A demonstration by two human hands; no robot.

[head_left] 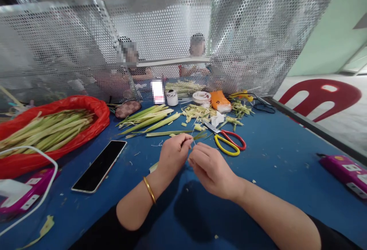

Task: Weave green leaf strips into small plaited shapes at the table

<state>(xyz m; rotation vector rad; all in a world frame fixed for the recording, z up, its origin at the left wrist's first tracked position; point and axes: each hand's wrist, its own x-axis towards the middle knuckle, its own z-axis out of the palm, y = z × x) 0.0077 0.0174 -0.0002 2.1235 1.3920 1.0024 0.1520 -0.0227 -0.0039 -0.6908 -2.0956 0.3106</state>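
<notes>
**While two bare hands meet above a blue table (275,158), a thin pale strand (194,142) runs between their fingertips**

As for writing, the marks on an orange packet (220,100) and a white bottle (172,98) near the far edge are too small to read, and so are those on a purple power strip (345,171) at the right.

The strand lies at the tips of the fingers, in the short gap between the hands. The left hand (175,152), with a gold bangle (149,190) on its wrist, pinches it between thumb and forefinger. The right hand (212,168) is just beside, fingers curled inward; its fingertips are partly hidden, so whether they grip the strand cannot be told.

Just beyond the hands, scissors (229,143) with one red and one yellow handle loop lie on the table. Farther back are long green husks (151,118), pale scraps (197,112) and a white tape roll (201,97). To the left, a dark-screened phone (100,166) lies near a red bag (99,112) full of leafy strips (48,127).
</notes>
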